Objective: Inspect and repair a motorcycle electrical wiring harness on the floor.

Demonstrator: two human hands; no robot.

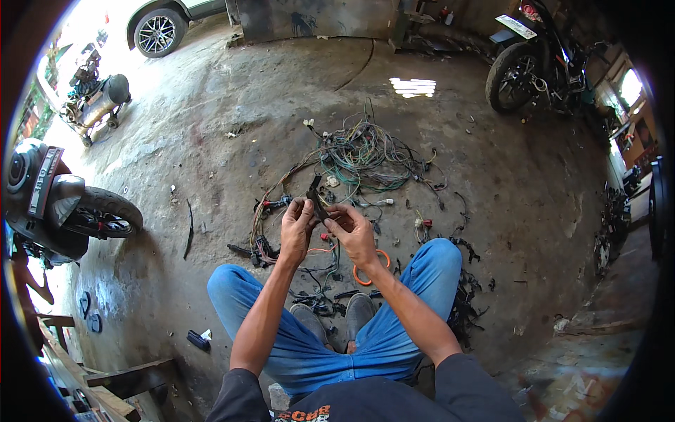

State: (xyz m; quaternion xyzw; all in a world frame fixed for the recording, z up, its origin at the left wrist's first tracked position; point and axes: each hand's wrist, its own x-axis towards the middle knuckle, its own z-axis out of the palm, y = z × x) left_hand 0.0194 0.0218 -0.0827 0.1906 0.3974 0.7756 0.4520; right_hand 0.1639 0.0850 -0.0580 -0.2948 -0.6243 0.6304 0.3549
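Note:
Between my knees, both hands pinch a dark, narrow strip [316,200] that looks like wire wrapping or sleeving. My left hand [297,231] is closed on its left side, fingertips together. From the right, my right hand [353,232] grips its lower end between thumb and fingers. The strip's upper tip stands free above my fingers. Beyond my hands lies a tangled wiring harness [369,155] of green, grey and brown wires with connectors. An orange cable loop [380,266] rests near my right knee, partly hidden by my forearm.
Black scraps [464,306] are strewn beside my right leg. A motorcycle [95,213] stands at the left, another motorcycle [517,74] at the far right. A compressor tank [104,100] and a car wheel [159,34] are at the far left. Sandals [86,306] lie near a wooden frame [91,383].

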